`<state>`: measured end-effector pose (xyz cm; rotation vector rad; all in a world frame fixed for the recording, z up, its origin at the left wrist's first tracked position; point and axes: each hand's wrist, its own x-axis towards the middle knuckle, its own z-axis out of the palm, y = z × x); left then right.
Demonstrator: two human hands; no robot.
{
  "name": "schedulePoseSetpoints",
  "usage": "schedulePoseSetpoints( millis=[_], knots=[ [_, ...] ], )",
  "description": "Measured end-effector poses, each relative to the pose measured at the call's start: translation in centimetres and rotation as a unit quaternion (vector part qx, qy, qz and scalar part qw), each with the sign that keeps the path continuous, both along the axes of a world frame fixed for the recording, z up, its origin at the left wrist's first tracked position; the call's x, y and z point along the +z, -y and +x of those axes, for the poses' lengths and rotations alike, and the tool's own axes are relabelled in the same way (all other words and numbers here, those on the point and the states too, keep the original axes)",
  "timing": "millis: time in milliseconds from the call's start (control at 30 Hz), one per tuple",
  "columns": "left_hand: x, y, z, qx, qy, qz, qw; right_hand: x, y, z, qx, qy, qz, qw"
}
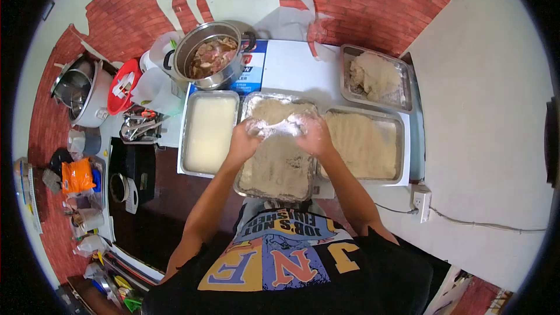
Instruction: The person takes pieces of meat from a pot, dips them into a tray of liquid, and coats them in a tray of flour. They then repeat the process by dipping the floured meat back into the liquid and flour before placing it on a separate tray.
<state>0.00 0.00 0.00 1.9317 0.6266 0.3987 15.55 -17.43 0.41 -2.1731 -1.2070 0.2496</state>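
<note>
Both hands are over the far half of the middle metal tray (275, 189), which holds pale brown powder. My left hand (247, 140) has its fingers curled at one end of a white, flour-dusted piece (277, 128). At the other end, my right hand (313, 135) is closed on the same piece, its fingers coated in white powder. The piece stretches between the hands, and its exact shape is blurred. Left of this tray is a tray of cream-coloured liquid (210, 132); to the right, a tray of breadcrumb-like powder (361, 146).
A pot of raw meat in liquid (213, 58) stands at the back left. At the back right is a tray with a pale, crumb-coated heap (375, 76). Utensils (142, 125), a red basket (121, 87) and a rice cooker (93, 99) are farther left; a wall outlet (421, 201) is right.
</note>
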Motion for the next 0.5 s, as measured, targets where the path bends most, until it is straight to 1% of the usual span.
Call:
schedulePoseSetpoints(
  millis=[67,100,167,267,367,467,500],
  knots=[
    [0.5,0.2,-1.1,0.000,-0.024,-0.044,0.999,-1.2,0.2,-1.1,-0.008,0.001,0.030,1.000],
    [0.1,4.0,-1.8,0.008,-0.028,-0.070,0.997,0.5,3.9,-1.7,-0.008,-0.007,-0.012,1.000],
    [-0.1,2.5,-0.5,0.032,-0.006,-0.006,0.999,1.6,1.9,-0.2,0.000,0.007,0.022,1.000],
    [1.7,2.5,-1.5,0.033,-0.006,0.055,0.998,1.7,1.9,-0.7,0.007,-0.028,0.020,0.999],
    [2.1,1.7,-0.8,0.026,0.014,-0.025,0.999,2.3,1.6,-0.8,-0.019,0.026,0.038,0.999],
    [4.0,2.5,-0.3,0.063,0.054,-0.018,0.996,2.2,1.5,-0.1,-0.015,0.076,0.076,0.994],
    [3.6,2.4,-0.4,0.057,0.051,0.001,0.997,2.5,1.5,-0.2,-0.008,0.062,0.069,0.996]
  ],
)
